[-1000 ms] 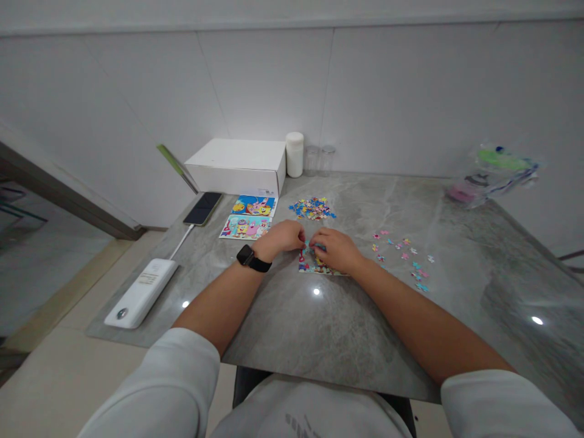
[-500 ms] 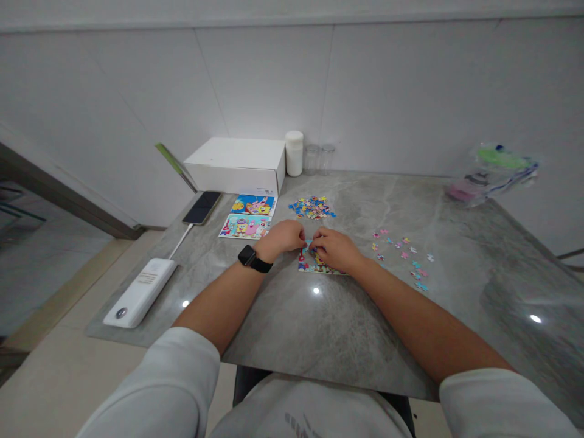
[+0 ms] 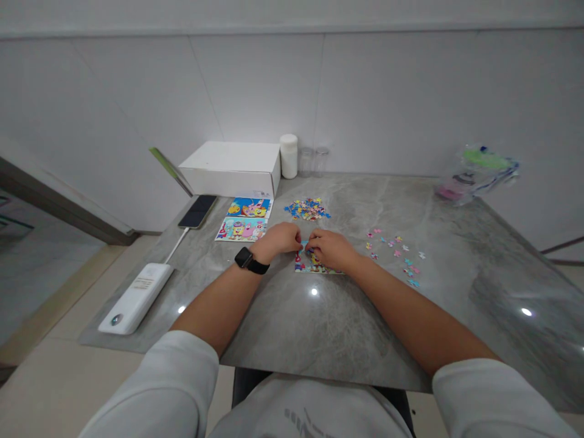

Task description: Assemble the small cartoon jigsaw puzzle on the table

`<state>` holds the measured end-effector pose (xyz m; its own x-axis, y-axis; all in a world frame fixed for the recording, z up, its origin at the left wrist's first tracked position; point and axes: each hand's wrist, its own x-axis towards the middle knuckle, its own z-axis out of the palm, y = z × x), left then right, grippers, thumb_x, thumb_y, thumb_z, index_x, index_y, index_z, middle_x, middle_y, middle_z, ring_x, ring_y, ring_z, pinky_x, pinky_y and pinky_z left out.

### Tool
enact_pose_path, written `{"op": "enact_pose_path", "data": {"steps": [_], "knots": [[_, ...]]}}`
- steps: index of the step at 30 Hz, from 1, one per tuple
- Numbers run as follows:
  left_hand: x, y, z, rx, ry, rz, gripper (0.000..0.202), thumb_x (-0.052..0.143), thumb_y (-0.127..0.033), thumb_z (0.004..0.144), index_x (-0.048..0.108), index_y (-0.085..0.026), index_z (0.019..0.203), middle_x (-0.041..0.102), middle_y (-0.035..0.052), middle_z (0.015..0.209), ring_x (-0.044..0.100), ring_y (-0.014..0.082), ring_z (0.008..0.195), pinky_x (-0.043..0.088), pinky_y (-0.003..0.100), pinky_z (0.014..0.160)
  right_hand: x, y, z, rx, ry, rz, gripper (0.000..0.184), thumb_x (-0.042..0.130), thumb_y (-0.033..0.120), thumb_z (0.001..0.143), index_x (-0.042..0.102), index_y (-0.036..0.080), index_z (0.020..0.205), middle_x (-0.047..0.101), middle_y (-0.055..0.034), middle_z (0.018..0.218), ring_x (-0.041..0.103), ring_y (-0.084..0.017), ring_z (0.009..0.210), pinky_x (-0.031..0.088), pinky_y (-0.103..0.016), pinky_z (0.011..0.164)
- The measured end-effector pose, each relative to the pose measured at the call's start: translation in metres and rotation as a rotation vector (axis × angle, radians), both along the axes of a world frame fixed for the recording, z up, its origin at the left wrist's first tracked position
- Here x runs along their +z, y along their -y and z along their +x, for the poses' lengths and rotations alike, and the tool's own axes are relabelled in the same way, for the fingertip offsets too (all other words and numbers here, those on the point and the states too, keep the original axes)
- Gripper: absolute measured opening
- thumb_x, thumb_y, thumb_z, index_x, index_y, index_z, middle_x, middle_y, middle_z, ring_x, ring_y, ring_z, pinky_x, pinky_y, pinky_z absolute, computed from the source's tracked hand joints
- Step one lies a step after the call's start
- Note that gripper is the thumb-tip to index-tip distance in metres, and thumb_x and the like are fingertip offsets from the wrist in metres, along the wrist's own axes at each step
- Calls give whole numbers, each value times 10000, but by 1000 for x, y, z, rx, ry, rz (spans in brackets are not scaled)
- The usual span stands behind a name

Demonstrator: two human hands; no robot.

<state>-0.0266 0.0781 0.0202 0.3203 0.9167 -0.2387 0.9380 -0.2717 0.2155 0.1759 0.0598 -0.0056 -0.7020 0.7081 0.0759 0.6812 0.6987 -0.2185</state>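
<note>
The partly covered, flat, multicoloured cartoon jigsaw [image 3: 301, 266] lay in from the middle of the near edge of the grey marbled table [image 3: 274, 328]. The left hand [image 3: 283, 237] had its fingers bent together at the jigsaw's far left corner; the right hand [image 3: 332, 248] curled over its top. Whether either gripped a piece could not be told. A heap of small blue-and-yellow cardboard pieces [image 3: 307, 210] sat toward the far edge, loose pink-and-turquoise cardboard pieces [image 3: 407, 261] toward the right edge.

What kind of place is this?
Probably somebody's home, maybe a dining corner, though I can't be sure. There's a grey table against a plain wall, with a pile of puzzle pieces and two clear cups on it.
</note>
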Motion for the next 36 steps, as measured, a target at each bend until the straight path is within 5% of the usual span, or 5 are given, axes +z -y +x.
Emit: {"op": "enact_pose_path", "data": {"steps": [7,18,22,31,36], "knots": [[3,-1,-1,-27,-8,-6,228,719,-312,817,838,-209,983,819,76,966,725,205,842,500,267,731,35,-19,23,-116,-258,38,430,512,42,871,806,206,1139,716,-78,1166,653,-199,1071,483,-294,978],[14,-10,-7,-15,70,101,366,536,-440,952,812,-201,978,811,78,990,724,233,904,488,291,761,102,-3,146,-521,-493,138,319,580,236,894,801,206,1121,758,-69,1059,595,-163,770,501,-302,778],[15,-14,-13,55,133,172,385,506,-460,976,789,-209,1046,810,70,1086,723,239,985,498,293,807,91,8,183,-697,-504,144,322,585,297,909,800,205,1129,765,-80,1024,617,-177,775,510,-321,769],[9,-14,-24,55,-63,148,322,537,-360,920,804,-204,1010,807,114,1072,728,294,980,503,333,815,13,13,226,-851,-307,142,257,590,236,904,786,198,1067,782,-82,1064,662,-194,825,517,-347,880],[5,-16,-27,70,-148,93,327,569,-346,867,821,-210,1025,808,123,1112,725,304,1014,504,326,822,5,10,245,-878,-189,159,237,600,228,916,785,197,1060,782,-90,1062,676,-211,879,510,-357,929]]}}
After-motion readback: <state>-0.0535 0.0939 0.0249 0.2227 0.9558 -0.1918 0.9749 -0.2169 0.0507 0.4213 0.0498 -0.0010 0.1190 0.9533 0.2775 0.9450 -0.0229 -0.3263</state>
